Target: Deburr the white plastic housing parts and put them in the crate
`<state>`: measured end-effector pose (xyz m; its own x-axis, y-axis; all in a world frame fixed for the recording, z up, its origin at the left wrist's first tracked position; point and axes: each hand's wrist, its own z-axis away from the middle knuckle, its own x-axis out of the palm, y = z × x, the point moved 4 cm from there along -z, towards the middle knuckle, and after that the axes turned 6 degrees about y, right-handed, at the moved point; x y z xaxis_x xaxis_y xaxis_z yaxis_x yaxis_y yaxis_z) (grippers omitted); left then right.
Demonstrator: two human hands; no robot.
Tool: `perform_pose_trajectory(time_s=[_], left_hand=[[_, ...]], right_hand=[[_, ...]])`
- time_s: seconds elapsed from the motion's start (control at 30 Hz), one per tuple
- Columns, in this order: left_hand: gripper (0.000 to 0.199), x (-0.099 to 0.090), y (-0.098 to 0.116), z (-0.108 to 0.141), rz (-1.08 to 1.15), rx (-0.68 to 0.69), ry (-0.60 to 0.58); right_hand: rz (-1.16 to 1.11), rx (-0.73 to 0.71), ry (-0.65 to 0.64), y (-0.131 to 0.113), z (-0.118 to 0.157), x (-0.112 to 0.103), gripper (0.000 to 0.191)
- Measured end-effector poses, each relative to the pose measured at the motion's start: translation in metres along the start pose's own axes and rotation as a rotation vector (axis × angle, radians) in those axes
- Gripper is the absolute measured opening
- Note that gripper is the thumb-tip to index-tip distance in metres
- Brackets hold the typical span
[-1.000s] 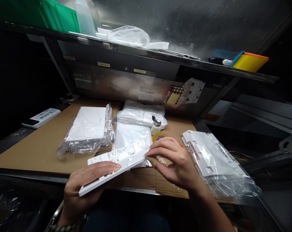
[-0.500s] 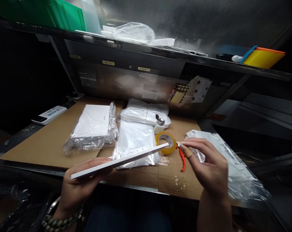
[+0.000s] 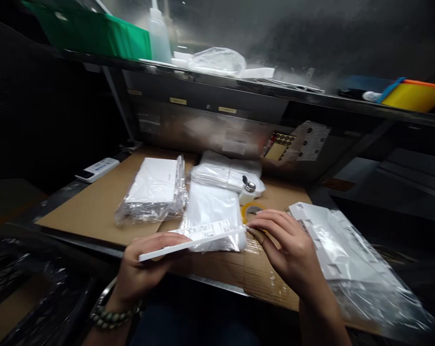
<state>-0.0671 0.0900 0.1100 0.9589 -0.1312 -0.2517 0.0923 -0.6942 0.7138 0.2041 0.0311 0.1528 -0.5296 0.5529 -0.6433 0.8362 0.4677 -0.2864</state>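
Note:
My left hand (image 3: 148, 262) is closed around the left end of a thin white plastic panel (image 3: 206, 235), held tilted over the bench with its moulded, ribbed face up. At the panel's far right end, my right hand (image 3: 287, 245) has thumb and fingers pinched together. A small white piece (image 3: 246, 228) shows at those fingertips; its exact kind is too small to tell. Beneath the panel lie clear plastic bags (image 3: 213, 206). A roll of yellow tape (image 3: 244, 211) is partly covered by my right hand.
Bagged white panels (image 3: 154, 180) sit on cardboard (image 3: 94, 211) at left, more white panels (image 3: 332, 245) at right. A white pump bottle (image 3: 247, 192) stands behind the tape. Across the back, a shelf (image 3: 217, 79) holds a green bin (image 3: 94, 33) and a yellow container (image 3: 415, 95).
My right hand has moved left, bringing its pinched fingertips to the panel's right end. The panel is now less steeply tilted. Red-handled pliers seen earlier are hidden. The camera view has shifted left.

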Motion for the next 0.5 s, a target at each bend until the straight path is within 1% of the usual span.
perform_pose_trajectory(time_s=[0.07, 0.13, 0.27, 0.37, 0.43, 0.5], left_hand=[[0.018, 0.003, 0.002, -0.002, 0.003, 0.001, -0.012], [0.017, 0.006, 0.004, -0.005, 0.010, 0.004, -0.016], [0.020, 0.017, 0.007, -0.007, 0.041, 0.041, -0.051], [0.014, 0.024, 0.007, -0.005, 0.060, 0.061, -0.061], [0.012, 0.024, 0.007, -0.003, 0.070, 0.075, -0.049], [0.015, 0.021, 0.006, 0.000, 0.065, 0.105, -0.046]], right_hand=[[-0.018, -0.029, -0.003, -0.008, -0.002, 0.008, 0.016], [-0.055, -0.056, -0.003, -0.021, -0.007, 0.017, 0.017], [-0.194, -0.104, -0.022, -0.062, -0.020, 0.033, 0.015], [-0.286, -0.140, -0.032, -0.092, -0.028, 0.043, 0.014], [-0.320, -0.143, -0.037, -0.103, -0.030, 0.046, 0.013], [-0.347, -0.120, -0.060, -0.102, -0.029, 0.045, 0.013]])
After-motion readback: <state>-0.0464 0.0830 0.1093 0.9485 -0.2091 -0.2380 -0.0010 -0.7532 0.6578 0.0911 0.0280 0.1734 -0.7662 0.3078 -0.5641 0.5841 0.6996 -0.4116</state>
